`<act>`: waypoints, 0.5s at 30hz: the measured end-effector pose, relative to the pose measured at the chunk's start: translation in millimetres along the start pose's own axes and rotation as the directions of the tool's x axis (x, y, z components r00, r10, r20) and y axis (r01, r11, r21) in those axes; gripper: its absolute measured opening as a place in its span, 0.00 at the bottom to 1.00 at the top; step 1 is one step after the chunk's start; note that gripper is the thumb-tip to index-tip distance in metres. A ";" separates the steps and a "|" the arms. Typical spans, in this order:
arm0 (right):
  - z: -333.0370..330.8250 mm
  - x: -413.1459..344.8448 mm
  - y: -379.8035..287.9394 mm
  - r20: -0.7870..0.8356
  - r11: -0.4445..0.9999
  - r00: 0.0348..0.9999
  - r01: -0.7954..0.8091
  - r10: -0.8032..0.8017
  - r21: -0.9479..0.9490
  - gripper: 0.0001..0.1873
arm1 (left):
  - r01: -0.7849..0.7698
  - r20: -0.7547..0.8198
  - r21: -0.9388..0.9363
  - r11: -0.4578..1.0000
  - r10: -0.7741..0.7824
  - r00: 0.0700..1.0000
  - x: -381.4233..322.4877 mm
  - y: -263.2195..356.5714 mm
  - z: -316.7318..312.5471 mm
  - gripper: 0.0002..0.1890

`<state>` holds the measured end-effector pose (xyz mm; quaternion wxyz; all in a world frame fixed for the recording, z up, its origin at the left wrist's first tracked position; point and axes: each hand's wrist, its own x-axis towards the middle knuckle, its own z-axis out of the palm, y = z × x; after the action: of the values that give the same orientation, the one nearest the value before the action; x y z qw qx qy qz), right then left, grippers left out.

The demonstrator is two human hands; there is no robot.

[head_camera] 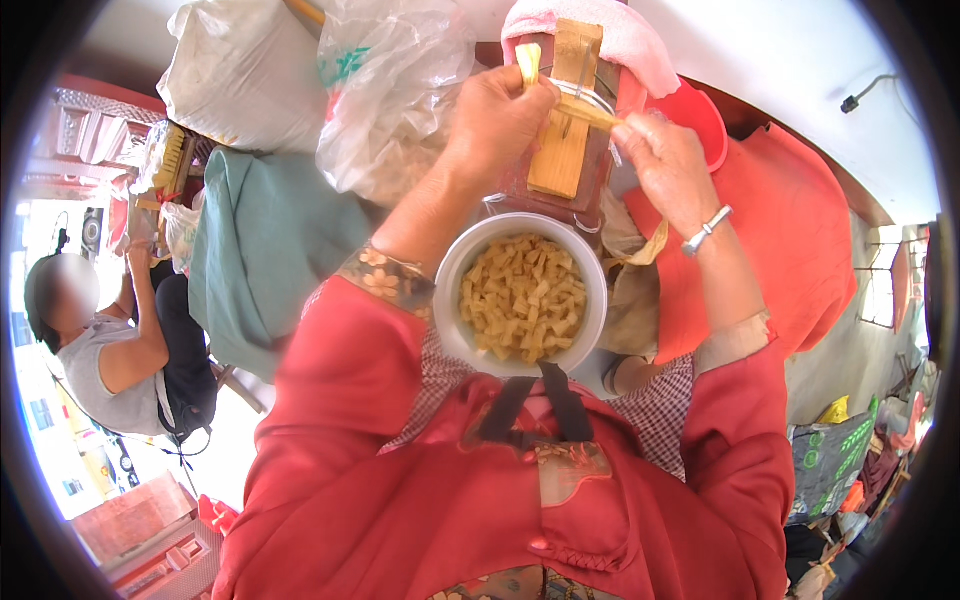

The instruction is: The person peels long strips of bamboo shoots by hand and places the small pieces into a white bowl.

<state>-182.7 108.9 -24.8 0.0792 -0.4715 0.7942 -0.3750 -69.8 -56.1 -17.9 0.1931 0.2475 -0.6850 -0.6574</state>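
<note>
My left hand (499, 109) pinches a folded pale-yellow strip (529, 63), perhaps dried husk, whose end sticks up above the fingers. From it a yellowish length runs right to my right hand (664, 154), which grips its other end between thumb and fingers. Both hands are above a wooden block (559, 161) fixed on a dark red board, with a white cord and a metal pin on it. Below them a round white tub (445, 300) holds many short, pale-yellow folded pieces (525, 296).
Clear plastic bags (390, 90) and a white sack (240, 75) lie upper left, a green cloth (262, 255) below them. To the right are a pink towel (622, 30), a red plastic container (701, 120) and a red cloth (780, 232). Another person (112, 352) sits far left.
</note>
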 end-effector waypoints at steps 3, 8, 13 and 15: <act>12.0 -15.9 8.6 0.035 0.994 0.999 0.009 -0.005 -0.109 0.16 | -0.169 -0.161 0.591 0.789 0.321 0.933 0.4 -17.3 -8.0 0.11; 0.9 -51.8 -30.5 0.067 0.950 0.996 -0.081 0.064 0.303 0.19 | 0.018 0.232 0.509 0.861 -0.157 0.960 -42.5 27.6 -38.4 0.11; 24.1 -80.8 -79.2 0.065 0.918 0.953 0.265 -0.296 0.296 0.13 | -0.129 0.679 0.340 0.932 -0.148 0.719 -100.9 -2.3 -42.9 0.11; 45.8 -100.5 -85.4 -0.031 0.853 0.891 0.444 -0.454 0.273 0.11 | 0.026 0.629 0.092 0.995 -0.078 0.774 -123.0 -18.9 -29.9 0.12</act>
<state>-47.3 142.9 -22.8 0.0673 -0.6346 0.6015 -0.4806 48.2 -7.5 -27.4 -0.0759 0.0391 -0.7281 -0.6801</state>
